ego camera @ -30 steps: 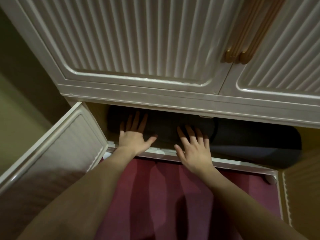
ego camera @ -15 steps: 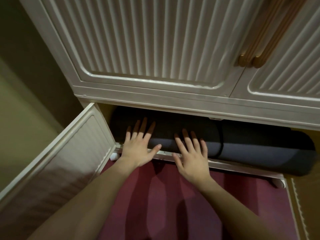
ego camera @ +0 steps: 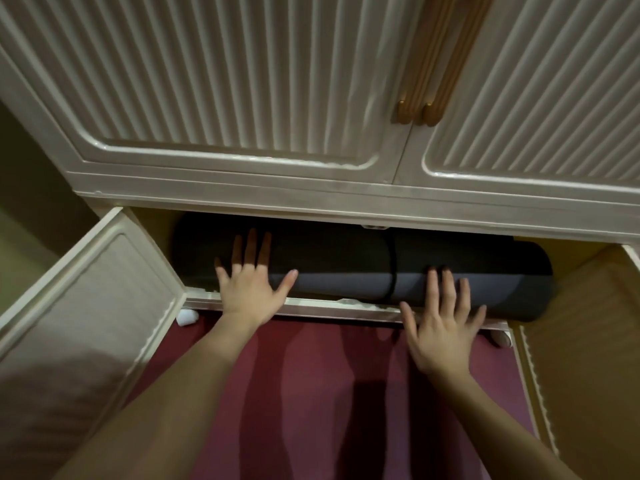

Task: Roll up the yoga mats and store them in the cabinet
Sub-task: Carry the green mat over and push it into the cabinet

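Observation:
A rolled dark grey yoga mat [ego camera: 346, 268], bound by a thin black strap, lies lengthwise in the open lower compartment of a cream cabinet [ego camera: 346, 199]. Its right end sticks out a little past the front sill [ego camera: 329, 304]. My left hand [ego camera: 247, 285] lies flat on the roll's left part, fingers spread. My right hand [ego camera: 445, 327] rests flat on the right part, fingers apart, palm over the sill. A maroon mat [ego camera: 329, 393] lies unrolled on the floor under my forearms.
The lower left door [ego camera: 86, 306] stands swung open toward me; the lower right door [ego camera: 581, 341] is open too. The ribbed upper doors with wooden handles [ego camera: 426, 81] are closed. A wall runs along the left.
My right hand has slid right along the roll, past the strap, to its right end. My left hand stays on the left part. The view has drawn back, showing the whole roll.

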The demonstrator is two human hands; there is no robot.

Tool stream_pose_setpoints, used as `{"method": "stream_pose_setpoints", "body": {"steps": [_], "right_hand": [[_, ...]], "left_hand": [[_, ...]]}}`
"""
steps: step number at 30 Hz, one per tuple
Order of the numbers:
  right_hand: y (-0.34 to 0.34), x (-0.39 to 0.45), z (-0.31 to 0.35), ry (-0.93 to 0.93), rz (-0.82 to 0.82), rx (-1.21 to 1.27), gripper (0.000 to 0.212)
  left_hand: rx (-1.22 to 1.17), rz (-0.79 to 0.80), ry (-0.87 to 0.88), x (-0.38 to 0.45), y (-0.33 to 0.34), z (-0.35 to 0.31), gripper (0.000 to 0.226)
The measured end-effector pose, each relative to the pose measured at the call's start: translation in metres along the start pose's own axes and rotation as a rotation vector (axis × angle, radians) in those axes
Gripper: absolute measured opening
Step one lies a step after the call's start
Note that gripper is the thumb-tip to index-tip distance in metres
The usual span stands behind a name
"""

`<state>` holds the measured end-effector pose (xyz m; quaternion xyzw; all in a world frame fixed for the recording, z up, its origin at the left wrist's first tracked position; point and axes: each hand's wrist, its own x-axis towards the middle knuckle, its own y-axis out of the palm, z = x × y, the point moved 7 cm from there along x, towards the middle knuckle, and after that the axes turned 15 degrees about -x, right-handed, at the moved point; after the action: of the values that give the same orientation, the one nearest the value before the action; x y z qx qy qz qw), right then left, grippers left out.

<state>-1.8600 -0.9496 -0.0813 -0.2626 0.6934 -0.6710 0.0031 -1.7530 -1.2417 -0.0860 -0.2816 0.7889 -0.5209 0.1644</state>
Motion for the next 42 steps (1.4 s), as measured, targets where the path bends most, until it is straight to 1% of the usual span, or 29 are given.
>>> {"method": "stream_pose_setpoints", "body": {"steps": [4, 10, 15, 16, 17, 18, 22, 27, 31, 36, 39, 42], "right_hand": [[0.012, 0.003, 0.000, -0.031, 0.047, 0.020, 0.078], [0.024, 0.030, 0.003, -0.046, 0.089, 0.057, 0.071], [0.037, 0.043, 0.001, -0.064, 0.063, 0.013, 0.068], [0.041, 0.048, -0.002, -0.059, 0.081, 0.020, 0.070], [0.047, 0.051, -0.003, -0.044, 0.139, 0.041, 0.072], [0.047, 0.051, -0.004, -0.022, 0.171, 0.059, 0.071], [0.043, 0.037, -0.007, -0.017, 0.157, 0.007, 0.061], [0.038, 0.011, -0.006, 0.002, 0.175, 0.001, 0.062], [0.037, -0.001, -0.004, -0.029, 0.202, -0.008, 0.061], [0.022, -0.003, -0.001, -0.035, 0.172, 0.025, 0.059], [0.008, -0.009, 0.010, -0.107, 0.121, 0.083, 0.057], [-0.014, -0.016, 0.039, -0.210, 0.056, 0.185, 0.054]], "left_hand": [[0.024, -0.007, -0.007, -0.001, -0.002, 0.002, 0.082], [-0.068, -0.018, -0.026, 0.018, -0.004, -0.005, 0.075], [-0.058, -0.031, -0.030, 0.014, 0.004, -0.008, 0.078], [-0.043, -0.026, -0.036, 0.008, 0.009, -0.008, 0.080], [-0.022, -0.022, -0.042, 0.003, 0.014, -0.008, 0.082], [-0.009, -0.017, -0.043, -0.001, 0.018, -0.007, 0.083], [-0.002, -0.025, -0.010, -0.014, 0.023, -0.001, 0.089], [-0.016, -0.002, 0.019, -0.034, 0.027, 0.002, 0.087], [0.022, 0.047, 0.053, -0.031, 0.014, 0.005, 0.090], [0.142, 0.084, 0.100, -0.040, -0.004, -0.001, 0.088], [0.151, 0.107, 0.124, -0.055, -0.013, -0.005, 0.070], [0.116, 0.066, 0.182, -0.082, -0.033, -0.010, 0.066]]}}
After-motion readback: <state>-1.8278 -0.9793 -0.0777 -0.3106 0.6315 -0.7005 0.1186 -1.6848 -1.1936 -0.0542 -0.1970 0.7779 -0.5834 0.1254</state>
